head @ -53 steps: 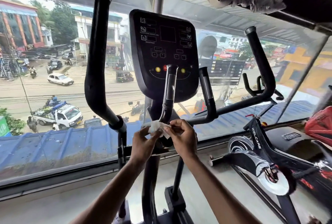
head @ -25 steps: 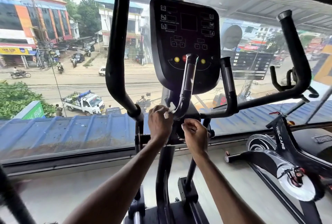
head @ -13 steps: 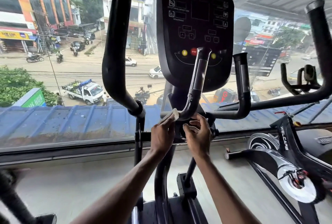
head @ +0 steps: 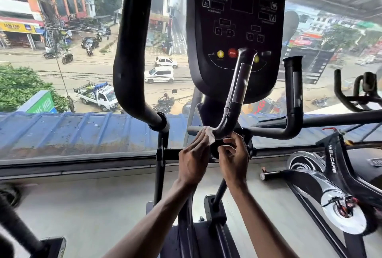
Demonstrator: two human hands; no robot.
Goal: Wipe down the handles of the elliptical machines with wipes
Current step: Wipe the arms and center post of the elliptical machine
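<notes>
At the far left the tall left moving handle (head: 132,51) is seen untouched, with no wipe near it. Just to its right, the wipe (head: 209,136) is pressed against the low bend of the inner left handle (head: 237,92), where that handle meets its crossbar. It is held at the fingertips of the left hand (head: 194,162). The grip appears clamped on the wipe in a pinch, though the thumb is hidden. Behind the handle the console (head: 233,20) is mounted. The right hand (head: 234,159) is placed just beneath the same bend, its fingers curled; whether its grip is closed on anything cannot be told. Further right, the inner right handle (head: 293,96) and the right moving handle (head: 341,117) are seen bare, and a spin bike (head: 330,175) is parked beside the machine.

The task is judged to be at an early stage. Only the foot of one handle is being wiped. Its upper sensor stretch, the other three handles and any further elliptical machines are taken as yet to be done, though nothing shows which surfaces are already clean
</notes>
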